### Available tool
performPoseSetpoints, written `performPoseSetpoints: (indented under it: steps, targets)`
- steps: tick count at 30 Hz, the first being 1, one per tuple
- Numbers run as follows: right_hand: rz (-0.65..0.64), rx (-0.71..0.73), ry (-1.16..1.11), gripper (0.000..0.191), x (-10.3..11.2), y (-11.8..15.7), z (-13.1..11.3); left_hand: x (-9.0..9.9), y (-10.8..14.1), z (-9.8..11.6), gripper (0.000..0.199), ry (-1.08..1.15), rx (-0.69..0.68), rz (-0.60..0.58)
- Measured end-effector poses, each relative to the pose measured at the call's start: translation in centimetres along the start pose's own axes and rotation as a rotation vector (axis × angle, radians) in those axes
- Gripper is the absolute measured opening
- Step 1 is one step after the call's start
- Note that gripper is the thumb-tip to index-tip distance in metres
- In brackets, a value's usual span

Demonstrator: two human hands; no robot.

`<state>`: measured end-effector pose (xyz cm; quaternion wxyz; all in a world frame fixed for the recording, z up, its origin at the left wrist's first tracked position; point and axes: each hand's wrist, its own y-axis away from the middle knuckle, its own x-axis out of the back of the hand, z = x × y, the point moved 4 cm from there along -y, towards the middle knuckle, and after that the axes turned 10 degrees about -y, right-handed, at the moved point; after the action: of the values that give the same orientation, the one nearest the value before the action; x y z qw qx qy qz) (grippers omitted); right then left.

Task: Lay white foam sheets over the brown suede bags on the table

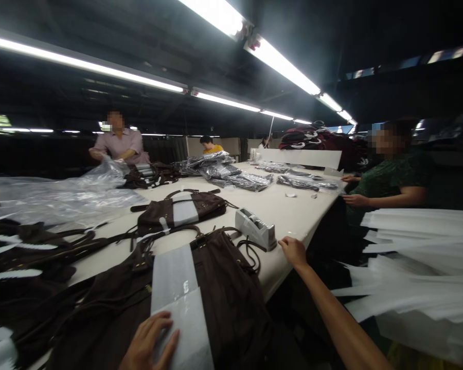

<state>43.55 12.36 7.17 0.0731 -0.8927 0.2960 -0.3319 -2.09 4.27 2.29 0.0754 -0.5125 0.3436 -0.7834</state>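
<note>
Dark brown bag (229, 272) lies before me with a white foam sheet (173, 267) wrapped round its middle. Clear tape shines faintly on the sheet's overlap. My left hand (150, 339) rests on the lower part of the sheet, fingers apart. Beyond the bag stands a grey tape dispenser (254, 228) near the table edge. At its cutting end, my right hand (293, 250) is closed in a pinch, apparently on the end of the tape, which is barely visible. Behind lies a second brown bag (210, 205) with a similar white wrap.
More brown bags (34, 277) with white-wrapped straps crowd the left. Clear plastic bags (81, 190) and packed goods (231, 172) lie across the table (293, 210). White sheets (428, 267) are stacked at right. One co-worker (393, 174) stands right, another (119, 141) far left.
</note>
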Motion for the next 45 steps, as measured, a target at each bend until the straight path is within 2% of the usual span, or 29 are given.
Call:
performPoseSetpoints:
  steps: [2, 4, 7, 9, 11, 14, 19, 25, 36, 45]
  targets:
    - [-0.001, -0.018, -0.050, 0.022, -0.4, 2.2, -0.7, 1.1, -0.1, 1.3, 0.019, 0.011, 0.069, -0.013]
    - [-0.037, -0.015, -0.263, 0.026, -1.4, 5.0, -2.6, 1.9, -0.4, 2.7, 0.016, 0.043, 0.114, -0.046]
    - [-0.265, -0.047, -0.657, 0.038, -4.4, 10.2, -7.6, 2.4, -0.7, 3.9, 0.011, 0.080, 0.152, -0.070]
    - [-0.485, -0.105, -0.783, 0.042, -7.0, 14.0, -11.5, 2.5, -0.7, 4.1, 0.011, 0.082, 0.185, -0.083]
    - [-0.644, -0.178, -0.846, 0.043, -9.9, 17.1, -14.8, 2.6, -0.6, 4.0, 0.012, 0.084, 0.203, -0.099]
    - [-0.694, -0.254, -0.881, 0.035, -13.8, 19.4, -17.9, 2.9, -0.4, 3.4, 0.014, 0.117, 0.196, -0.131]
    - [-0.668, -0.347, -0.875, 0.015, -18.0, 19.8, -19.5, 3.5, -0.4, 2.5, 0.019, 0.187, 0.184, -0.164]
    - [-0.695, -0.403, -0.739, 0.007, -20.3, 19.9, -19.4, 3.4, -0.1, 2.5, 0.020, 0.246, 0.194, -0.141]
    - [-0.727, -0.338, -0.468, 0.020, -21.7, 19.2, -19.1, 3.8, 0.3, 2.7, 0.024, 0.263, 0.171, -0.111]
    - [-0.908, -0.391, -0.351, 0.025, -22.3, 18.3, -19.4, 3.9, 0.3, 2.8, 0.020, 0.244, 0.194, -0.135]
